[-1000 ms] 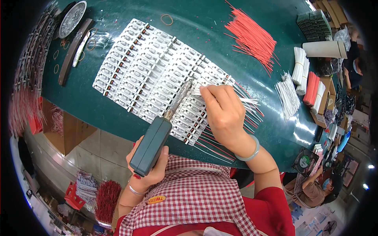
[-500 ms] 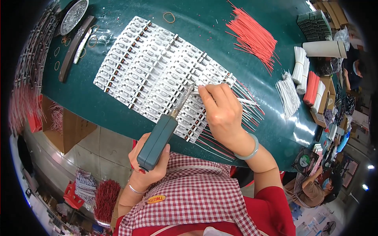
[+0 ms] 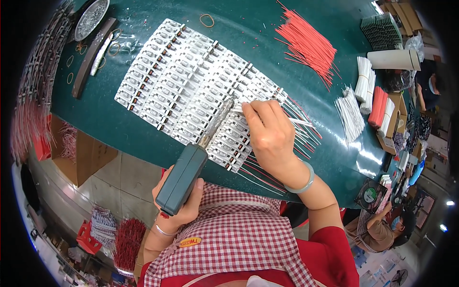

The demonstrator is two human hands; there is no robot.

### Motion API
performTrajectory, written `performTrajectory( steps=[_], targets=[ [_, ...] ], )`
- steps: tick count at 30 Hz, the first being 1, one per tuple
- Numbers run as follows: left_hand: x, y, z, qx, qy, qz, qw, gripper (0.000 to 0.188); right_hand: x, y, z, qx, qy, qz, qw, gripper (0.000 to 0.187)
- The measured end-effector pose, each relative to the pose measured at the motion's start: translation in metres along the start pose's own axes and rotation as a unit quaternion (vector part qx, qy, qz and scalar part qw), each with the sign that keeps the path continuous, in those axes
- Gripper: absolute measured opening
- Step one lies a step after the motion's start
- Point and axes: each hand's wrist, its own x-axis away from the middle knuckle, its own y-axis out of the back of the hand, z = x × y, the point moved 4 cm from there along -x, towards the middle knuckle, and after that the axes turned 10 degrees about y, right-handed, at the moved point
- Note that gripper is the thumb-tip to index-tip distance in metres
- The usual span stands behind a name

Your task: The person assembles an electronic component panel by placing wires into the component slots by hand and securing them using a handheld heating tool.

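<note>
My left hand (image 3: 184, 205) is closed round the dark green handle of a gun-shaped tool (image 3: 181, 179). Its long, crusted silvery shaft lies over a panel of white modules (image 3: 193, 79), the tip close to my right fingertips. Thumb and fingers of my right hand (image 3: 270, 131) pinch white wire (image 3: 236, 110) against the panel's right part. White wire ends (image 3: 302, 122) stick out on the far side of that hand. Red and white wires (image 3: 267, 178) trail from the panel's right edge. My right hand hides some modules, and the exact contact at the tip cannot be made out.
Loose red wires (image 3: 308, 40) lie at the back right, near white wire bundles (image 3: 351, 115). A bowl (image 3: 91, 19), a dark bar (image 3: 83, 76) and rubber bands (image 3: 206, 20) are at the far left. Another person (image 3: 382, 229) sits at the right.
My left hand and the tool's handle have shifted slightly left and toward me, the shaft still over the panel. My right hand stays almost in place.
</note>
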Motion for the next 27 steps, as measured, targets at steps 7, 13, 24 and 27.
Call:
performTrajectory(
  steps=[7, 13, 24, 27],
  targets=[
    [0.008, 0.003, 0.008, -0.009, 0.038, 0.022, 0.999, 0.025, 0.004, 0.004, 0.008, -0.03, 0.004, -0.028, 0.999, 0.039],
    [0.006, 0.001, 0.004, -0.022, 0.028, 0.026, 0.999, 0.024, 0.004, 0.001, 0.01, -0.027, 0.002, -0.012, 1.0, 0.039],
    [-0.002, 0.002, -0.01, -0.045, 0.007, 0.033, 0.998, 0.017, 0.0, 0.001, 0.014, -0.006, -0.001, 0.01, 1.0, 0.036],
    [0.005, 0.003, -0.001, -0.041, 0.005, 0.028, 0.999, 0.017, -0.002, 0.002, 0.015, -0.001, 0.001, 0.011, 1.0, 0.036]
  ],
)
